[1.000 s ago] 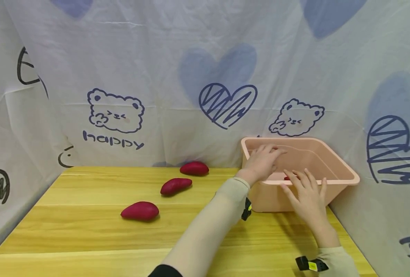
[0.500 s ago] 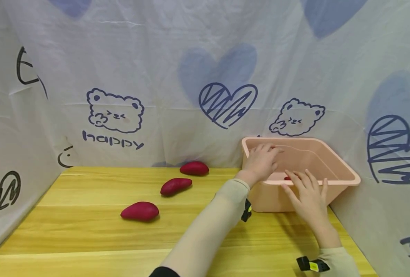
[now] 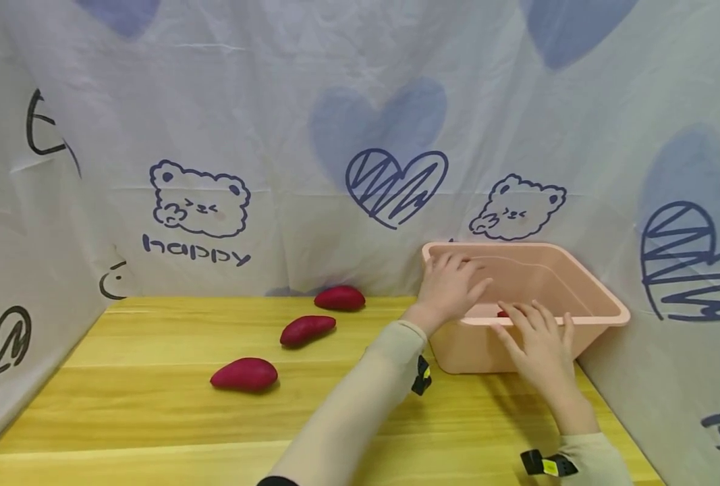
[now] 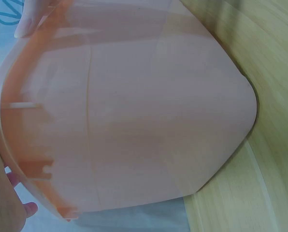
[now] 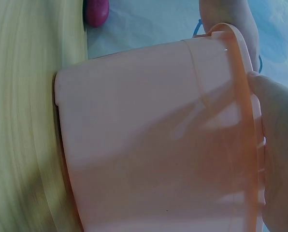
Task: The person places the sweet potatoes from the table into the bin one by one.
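Pink bin (image 3: pixel 584 297) sits at the table's (image 3: pixel 153 405) right rear corner. Left hand (image 3: pixel 447 290) rests on its left rim, right hand (image 3: pixel 536 341) on the near rim, fingers relaxed, not clamped. One red item inside, probably a sweet potato (image 3: pixel 503 313). Three sweet potatoes (image 3: pixel 244 373) lie outside, so mostly undone.

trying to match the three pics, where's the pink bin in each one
Head: bin at right, on the table's far right corner.
Left wrist: bin fills most of the picture, its outer wall facing the camera.
Right wrist: bin fills the centre and right.
Shared landmark: the wooden table.
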`<move>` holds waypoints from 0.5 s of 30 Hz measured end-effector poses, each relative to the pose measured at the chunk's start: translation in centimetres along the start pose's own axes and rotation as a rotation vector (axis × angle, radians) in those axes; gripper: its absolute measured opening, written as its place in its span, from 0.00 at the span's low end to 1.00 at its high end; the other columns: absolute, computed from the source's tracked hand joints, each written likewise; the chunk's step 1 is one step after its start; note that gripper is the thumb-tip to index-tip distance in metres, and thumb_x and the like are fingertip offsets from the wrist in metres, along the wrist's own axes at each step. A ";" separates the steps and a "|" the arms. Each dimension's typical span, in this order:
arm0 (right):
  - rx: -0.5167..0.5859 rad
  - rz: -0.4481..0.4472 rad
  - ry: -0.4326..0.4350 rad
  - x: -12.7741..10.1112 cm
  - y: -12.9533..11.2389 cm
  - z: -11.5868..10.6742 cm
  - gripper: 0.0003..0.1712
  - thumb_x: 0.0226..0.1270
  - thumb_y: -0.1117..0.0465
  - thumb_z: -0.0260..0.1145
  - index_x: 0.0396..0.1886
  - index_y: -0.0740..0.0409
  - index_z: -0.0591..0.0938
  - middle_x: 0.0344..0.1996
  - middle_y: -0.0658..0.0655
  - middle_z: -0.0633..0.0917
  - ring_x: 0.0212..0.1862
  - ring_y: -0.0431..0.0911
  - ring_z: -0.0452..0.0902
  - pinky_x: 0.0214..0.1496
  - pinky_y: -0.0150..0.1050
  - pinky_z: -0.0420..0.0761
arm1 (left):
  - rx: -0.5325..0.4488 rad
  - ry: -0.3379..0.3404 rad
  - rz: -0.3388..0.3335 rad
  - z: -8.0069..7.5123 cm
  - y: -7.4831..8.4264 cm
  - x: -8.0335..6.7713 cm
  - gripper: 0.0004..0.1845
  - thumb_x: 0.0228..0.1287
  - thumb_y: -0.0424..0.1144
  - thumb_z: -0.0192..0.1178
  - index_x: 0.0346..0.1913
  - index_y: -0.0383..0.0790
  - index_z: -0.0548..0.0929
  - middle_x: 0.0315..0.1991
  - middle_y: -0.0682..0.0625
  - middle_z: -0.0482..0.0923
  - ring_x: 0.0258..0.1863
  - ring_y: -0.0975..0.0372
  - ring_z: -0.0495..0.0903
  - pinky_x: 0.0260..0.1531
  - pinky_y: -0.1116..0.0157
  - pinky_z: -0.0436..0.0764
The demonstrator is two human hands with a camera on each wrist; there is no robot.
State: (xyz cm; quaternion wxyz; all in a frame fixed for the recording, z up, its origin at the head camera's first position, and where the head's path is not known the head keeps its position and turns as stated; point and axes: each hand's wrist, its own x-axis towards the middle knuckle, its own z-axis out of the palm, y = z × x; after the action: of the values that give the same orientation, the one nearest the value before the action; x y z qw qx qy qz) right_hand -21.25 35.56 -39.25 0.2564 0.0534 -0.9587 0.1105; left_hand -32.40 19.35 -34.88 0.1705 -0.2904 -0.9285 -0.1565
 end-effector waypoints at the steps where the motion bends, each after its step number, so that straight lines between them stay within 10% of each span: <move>1: -0.002 -0.001 0.002 0.0 0.0 0.0 0.30 0.74 0.39 0.50 0.67 0.49 0.72 0.64 0.64 0.72 0.69 0.64 0.57 0.71 0.71 0.36 | 0.004 0.006 0.001 0.0 -0.1 -0.1 0.25 0.74 0.64 0.36 0.67 0.64 0.70 0.68 0.58 0.68 0.70 0.62 0.62 0.70 0.49 0.60; 15: -0.010 0.000 0.008 0.0 -0.1 0.1 0.30 0.74 0.39 0.49 0.66 0.49 0.72 0.63 0.63 0.73 0.69 0.63 0.57 0.70 0.71 0.38 | -0.003 0.094 0.036 -0.2 -1.7 -2.5 0.26 0.72 0.64 0.41 0.68 0.64 0.68 0.67 0.57 0.69 0.71 0.60 0.61 0.72 0.45 0.56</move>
State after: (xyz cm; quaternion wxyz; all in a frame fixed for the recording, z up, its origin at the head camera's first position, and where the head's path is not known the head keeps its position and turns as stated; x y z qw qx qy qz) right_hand -21.23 35.50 -39.31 0.2603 0.0517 -0.9583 0.1061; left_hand -31.42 16.70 -36.01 0.2163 -0.2997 -0.9138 -0.1681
